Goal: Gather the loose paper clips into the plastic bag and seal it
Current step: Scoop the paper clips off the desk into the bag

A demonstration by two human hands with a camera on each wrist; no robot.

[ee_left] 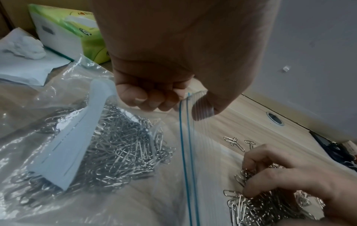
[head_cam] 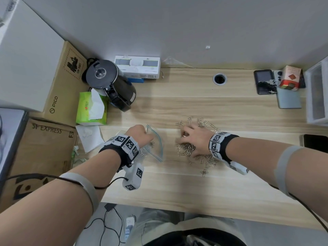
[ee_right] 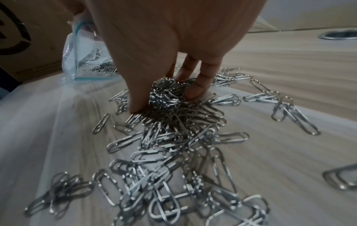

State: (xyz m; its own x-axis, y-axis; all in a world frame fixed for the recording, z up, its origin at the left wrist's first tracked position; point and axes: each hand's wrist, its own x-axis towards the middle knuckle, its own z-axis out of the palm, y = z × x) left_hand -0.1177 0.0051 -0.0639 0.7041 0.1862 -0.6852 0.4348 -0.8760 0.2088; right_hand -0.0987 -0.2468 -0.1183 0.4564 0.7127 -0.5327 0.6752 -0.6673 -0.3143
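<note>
A clear plastic bag [head_cam: 156,148] with a blue zip strip lies on the wooden desk. My left hand [head_cam: 142,134] pinches its top edge [ee_left: 185,104] and holds the mouth up and agape. Many silver paper clips [ee_left: 119,146] and a white paper slip [ee_left: 67,152] lie inside it. To the right, a heap of loose paper clips [head_cam: 195,151] is spread on the desk. My right hand [head_cam: 191,139] sits on that heap, with thumb and fingers curled round a bunch of paper clips [ee_right: 166,94]. More clips [ee_right: 173,183] lie scattered near the wrist.
A green tissue pack [head_cam: 91,109], a black kettle [head_cam: 113,84] and cardboard boxes [head_cam: 44,148] stand left. A crumpled tissue on paper [head_cam: 88,135] lies beside the bag. Phones and a small box [head_cam: 284,84] sit far right, a dark phone [head_cam: 316,142] at the right edge, a cable hole [head_cam: 219,79] behind.
</note>
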